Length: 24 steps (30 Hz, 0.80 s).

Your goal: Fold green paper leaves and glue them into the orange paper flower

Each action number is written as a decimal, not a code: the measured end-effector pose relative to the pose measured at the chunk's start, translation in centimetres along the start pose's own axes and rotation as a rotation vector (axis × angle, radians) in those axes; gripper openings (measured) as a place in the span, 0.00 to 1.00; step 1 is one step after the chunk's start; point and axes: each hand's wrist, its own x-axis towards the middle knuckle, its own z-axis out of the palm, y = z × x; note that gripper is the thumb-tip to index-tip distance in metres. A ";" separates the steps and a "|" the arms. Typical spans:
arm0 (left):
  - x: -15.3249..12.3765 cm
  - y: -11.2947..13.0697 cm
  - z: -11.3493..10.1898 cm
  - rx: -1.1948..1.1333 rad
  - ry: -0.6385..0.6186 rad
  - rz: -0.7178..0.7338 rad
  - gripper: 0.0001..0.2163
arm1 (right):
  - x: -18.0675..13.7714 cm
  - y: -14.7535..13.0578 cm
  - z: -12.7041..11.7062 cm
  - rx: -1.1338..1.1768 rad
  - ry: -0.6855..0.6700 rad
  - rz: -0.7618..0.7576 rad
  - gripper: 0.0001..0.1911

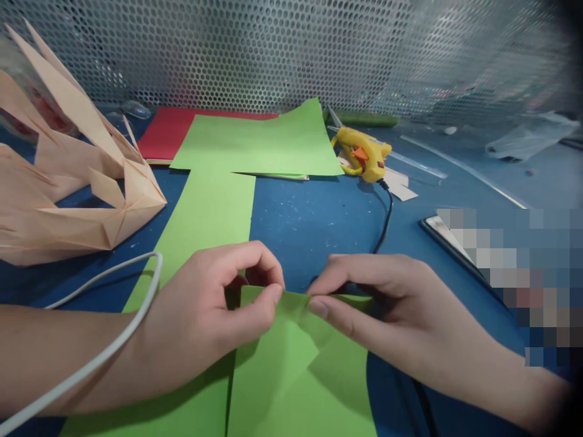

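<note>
My left hand (pixel 200 297) and right hand (pixel 416 309), equally near, pinch the far edge of the green sheet (pixel 291 376), its visible length running toward six o'clock.

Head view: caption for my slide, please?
Left hand and right hand pinch a green sheet by its far edge over a blue table, yellow glue gun beyond.

This is looking like a craft workspace. 1 yellow glue gun (pixel 372 155) is lying beside coloured paper sheets (pixel 246 142) on a blue tabletop (pixel 300 224).
</note>
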 end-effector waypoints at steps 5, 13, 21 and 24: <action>0.6 -0.8 -0.2 -0.105 0.022 -0.057 0.07 | -0.2 0.7 -1.7 -0.065 0.083 -0.006 0.10; 1.1 -1.3 -0.1 -0.391 0.072 -0.149 0.04 | -0.4 1.9 -3.1 0.029 0.145 0.058 0.11; 0.6 -0.7 -0.2 -0.398 0.095 -0.126 0.02 | -0.1 2.0 -1.0 0.170 0.058 0.136 0.08; 0.7 -0.6 -0.2 -0.408 0.088 -0.141 0.02 | 0.0 1.8 -1.0 0.144 0.056 0.134 0.08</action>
